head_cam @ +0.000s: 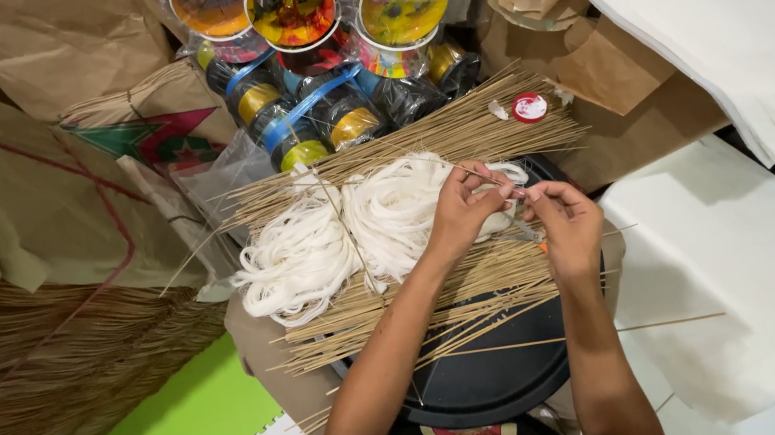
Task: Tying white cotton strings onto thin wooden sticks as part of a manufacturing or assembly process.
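While both hands pinch one thin stick point(488, 176), left hand point(461, 212) and right hand point(564, 218) hover above white string point(330, 236).

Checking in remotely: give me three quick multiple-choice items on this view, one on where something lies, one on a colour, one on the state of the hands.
1. Where does the white string bundle lie?
A. between two layers of thin sticks
B. on the green mat
C. inside a paper bag

2. What colour is the small round cap on the far stick bundle?
A. blue
B. red
C. black

3. What are the hands doing?
A. resting flat
B. spread far apart
C. fingertips pinched together

Answers: 1 A, sticks run above and below it. 2 B, red with white centre. 3 C, left hand and right hand meet over a thin stick.
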